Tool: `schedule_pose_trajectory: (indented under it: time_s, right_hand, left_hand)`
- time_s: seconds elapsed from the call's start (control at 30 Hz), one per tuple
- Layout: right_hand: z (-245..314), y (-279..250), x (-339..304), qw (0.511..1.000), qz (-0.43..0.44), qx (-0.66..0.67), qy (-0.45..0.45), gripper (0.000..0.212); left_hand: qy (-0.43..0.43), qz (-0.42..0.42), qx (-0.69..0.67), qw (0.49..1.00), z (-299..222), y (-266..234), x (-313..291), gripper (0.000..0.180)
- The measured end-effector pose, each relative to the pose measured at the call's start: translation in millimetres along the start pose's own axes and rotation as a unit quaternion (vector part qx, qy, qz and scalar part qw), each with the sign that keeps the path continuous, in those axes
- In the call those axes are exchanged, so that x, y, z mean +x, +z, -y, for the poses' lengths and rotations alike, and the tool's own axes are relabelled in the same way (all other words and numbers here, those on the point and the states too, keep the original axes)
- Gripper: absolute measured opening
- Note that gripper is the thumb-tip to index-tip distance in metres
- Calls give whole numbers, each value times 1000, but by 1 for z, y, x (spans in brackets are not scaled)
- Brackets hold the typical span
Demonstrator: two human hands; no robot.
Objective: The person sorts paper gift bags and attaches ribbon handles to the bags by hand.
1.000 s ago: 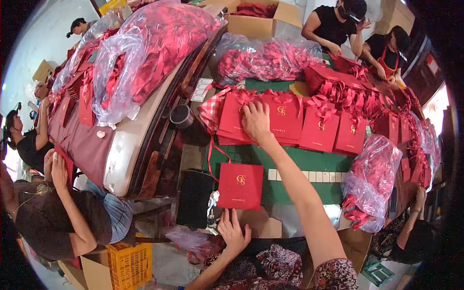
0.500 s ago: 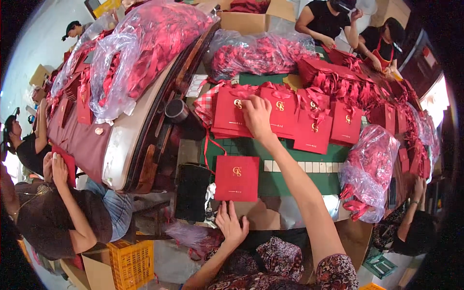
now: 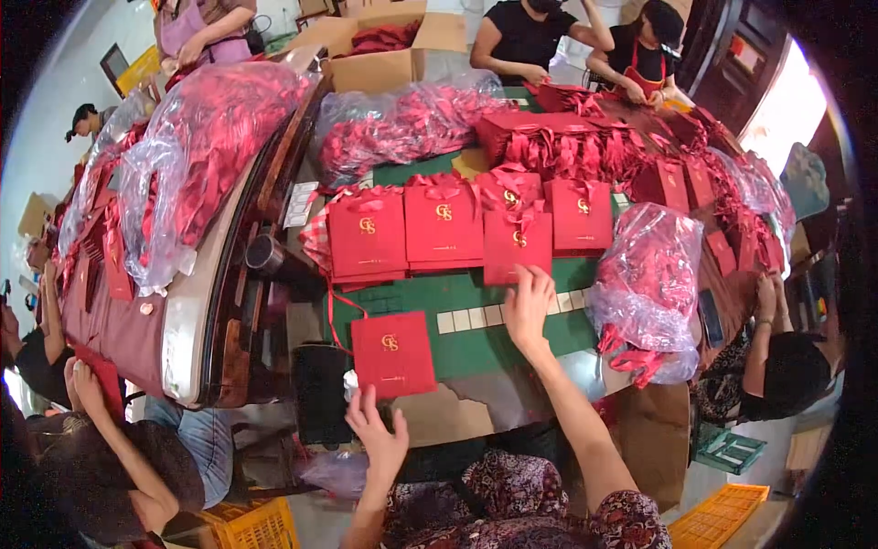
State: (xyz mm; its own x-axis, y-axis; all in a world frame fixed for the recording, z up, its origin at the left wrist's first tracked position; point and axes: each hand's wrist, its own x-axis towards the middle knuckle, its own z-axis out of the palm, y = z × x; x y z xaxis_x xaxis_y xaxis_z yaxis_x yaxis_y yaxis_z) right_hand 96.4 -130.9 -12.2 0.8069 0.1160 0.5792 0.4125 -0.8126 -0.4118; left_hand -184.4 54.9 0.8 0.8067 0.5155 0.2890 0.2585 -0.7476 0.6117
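Your left hand [image 3: 378,441], fingers loose and spread, is at the near edge of the lone red bag [image 3: 393,355] on the green worktop [image 3: 476,355]. Your right hand [image 3: 530,309], fingers loosely bent, no visible grip, overlaps the front bag [image 3: 506,254]. Row of bags [image 3: 444,233] already laid out; lone one apart. Packed clear sack [image 3: 407,128] behind suggests plenty left.

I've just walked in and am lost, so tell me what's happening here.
A person's open left hand is at the near edge of a lone red bag. Their right hand is at the lower edge of the front bag in a row farther back; whether it grips is unclear. Filled plastic sacks lie behind and to the right, with co-workers nearby.
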Motion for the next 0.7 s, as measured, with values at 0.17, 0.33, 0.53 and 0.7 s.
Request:
schedule_pose_trajectory:
  time_s: [0.17,0.33,0.53,0.7]
  right_hand:
    - [-42,4,10,997,1,-71,-35,50]
    - [-48,13,20,998,-1,-52,-20,39]
    - [-52,14,20,1000,10,-10,-16,48]
    - [-23,-7,-15,993,7,114,-13,43]
  left_hand:
    - [16,2,35,999,9,6,16,67]
    - [7,18,77,997,12,2,19,71]
    - [-6,40,93,995,17,3,19,72]
    - [3,3,65,998,21,-5,23,63]
